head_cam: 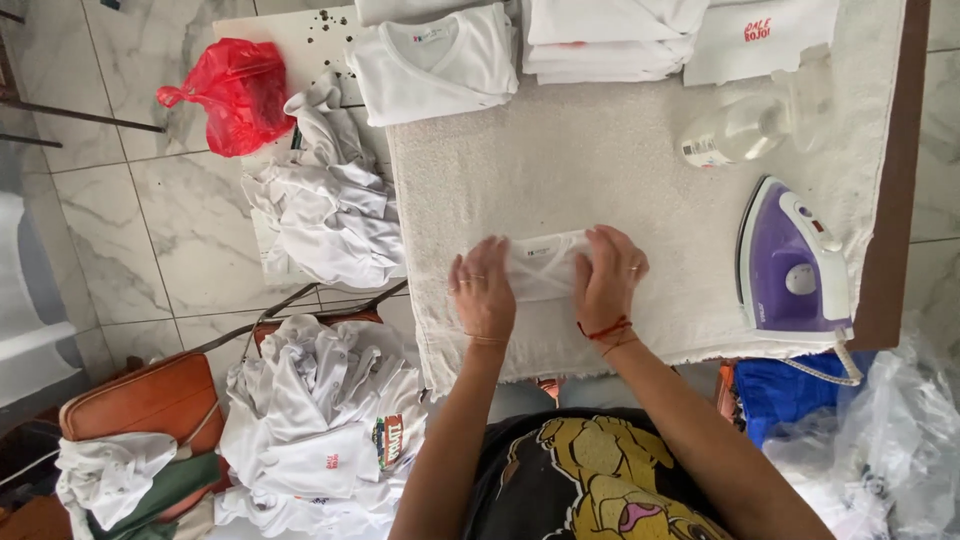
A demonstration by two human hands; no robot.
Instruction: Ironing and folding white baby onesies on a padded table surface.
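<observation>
Your own torso fills the bottom edge at 6 o'clock, so the near rim of the table is hidden beneath your black printed shirt and forearms. Your left hand (482,290) lies flat, fingers spread and loose, pressing the left end of the small folded white cotton garment (543,264); your right hand (608,275), with a red cord at the wrist, is half curled over the garment's right end, fingers bent down onto the fabric. Both hands cover much of it, so you see only its middle strip with a small neck label, and its full shape cannot be told. It sits near the front of the cream terry towel (600,170), nubbly and spread over the table. At 3 o'clock the purple and white plastic steam iron (790,260) lies on the towel, its cord running off the edge. At 8 o'clock a crumpled heap of white shirts (320,420) rests beside a tan leather bag (140,400), partly buried. At 10 o'clock another rumpled white pile (325,215) lies by the towel's left edge. Further off, at 1 o'clock, a clear plastic spray bottle (745,125) lies on its side, hard to make out against the towel. At 12 o'clock folded white shirts (435,65) are stacked, cut off by the top edge, and at 11 o'clock sits a knotted red plastic bag (235,95).
</observation>
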